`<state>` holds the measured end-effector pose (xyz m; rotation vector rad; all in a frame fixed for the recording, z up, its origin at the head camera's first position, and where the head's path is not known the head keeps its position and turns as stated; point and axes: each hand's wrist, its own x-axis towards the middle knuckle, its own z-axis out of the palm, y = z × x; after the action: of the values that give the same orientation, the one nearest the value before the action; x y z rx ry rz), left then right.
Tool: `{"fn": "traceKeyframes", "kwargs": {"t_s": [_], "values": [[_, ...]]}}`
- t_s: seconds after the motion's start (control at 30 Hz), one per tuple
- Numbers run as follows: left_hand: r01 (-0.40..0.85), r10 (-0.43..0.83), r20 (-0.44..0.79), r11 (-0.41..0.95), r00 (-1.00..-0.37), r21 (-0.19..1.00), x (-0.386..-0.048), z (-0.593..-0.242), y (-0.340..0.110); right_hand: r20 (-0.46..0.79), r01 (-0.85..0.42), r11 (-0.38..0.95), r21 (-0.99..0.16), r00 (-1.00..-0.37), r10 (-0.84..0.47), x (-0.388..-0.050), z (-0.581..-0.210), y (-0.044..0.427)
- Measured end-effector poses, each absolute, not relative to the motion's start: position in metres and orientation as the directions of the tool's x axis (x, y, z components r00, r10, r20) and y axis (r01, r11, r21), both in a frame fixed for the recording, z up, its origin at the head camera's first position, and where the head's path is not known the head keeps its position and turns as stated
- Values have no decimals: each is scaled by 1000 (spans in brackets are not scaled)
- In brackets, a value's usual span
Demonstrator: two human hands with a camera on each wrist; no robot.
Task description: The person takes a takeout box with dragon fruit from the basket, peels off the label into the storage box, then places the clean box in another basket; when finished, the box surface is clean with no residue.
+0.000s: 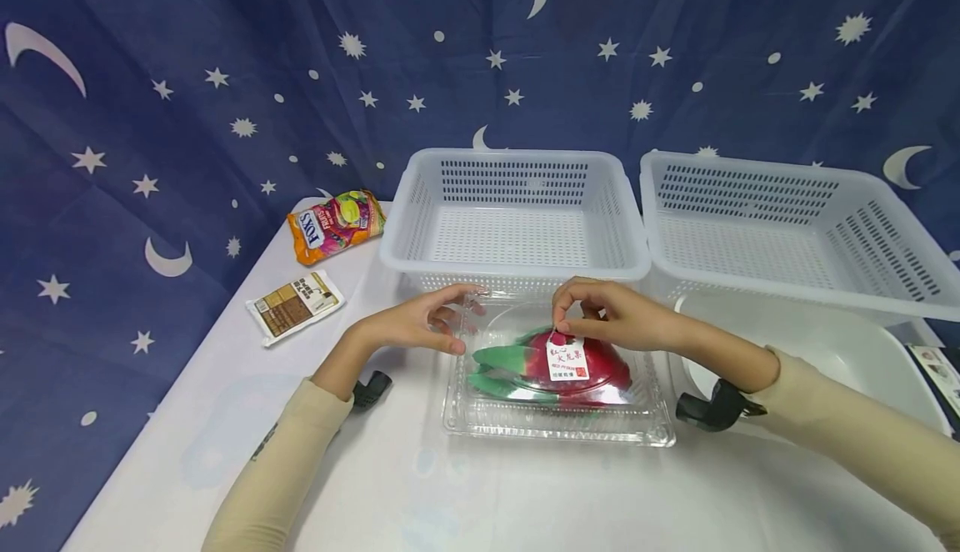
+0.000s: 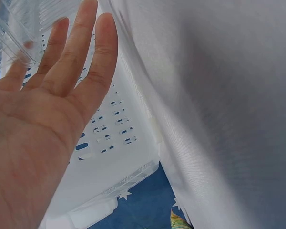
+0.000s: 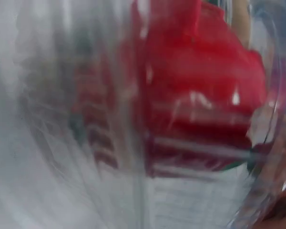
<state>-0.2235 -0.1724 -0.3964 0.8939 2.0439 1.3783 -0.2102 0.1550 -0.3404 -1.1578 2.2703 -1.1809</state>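
Observation:
A clear plastic box (image 1: 555, 431) stands on the white table in front of the middle basket, with a red and green dragon fruit (image 1: 607, 368) inside. My right hand (image 1: 618, 314) is over the box, thumb and forefinger pinching the top of a white tag (image 1: 567, 360) with red print. At the box's left edge is my left hand (image 1: 420, 323), fingers spread and loosely bent, holding nothing. In the left wrist view the left hand (image 2: 43, 109) has its fingers extended beside the clear plastic. The red fruit (image 3: 200, 81) fills much of the right wrist view, blurred behind plastic.
Two white perforated baskets (image 1: 517, 273) (image 1: 795, 285) stand behind the box. A white tub (image 1: 817, 343) sits under the right basket's front. At the left lie an orange candy bag (image 1: 337, 227) and a brown and white packet (image 1: 296, 306). A dark item (image 1: 937, 377) lies at the right edge.

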Motion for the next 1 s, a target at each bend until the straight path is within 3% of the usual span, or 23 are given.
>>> {"fn": "traceKeyframes", "kwargs": {"t_s": [0.27, 1.0], "values": [[239, 770, -46, 254, -637, 937, -224, -398, -172, 20, -476, 331, -815, -594, -804, -207, -337, 160], [260, 772, -52, 276, -634, 925, -225, -399, -172, 128, -446, 154, -882, -541, -831, -200, -344, 177]]}}
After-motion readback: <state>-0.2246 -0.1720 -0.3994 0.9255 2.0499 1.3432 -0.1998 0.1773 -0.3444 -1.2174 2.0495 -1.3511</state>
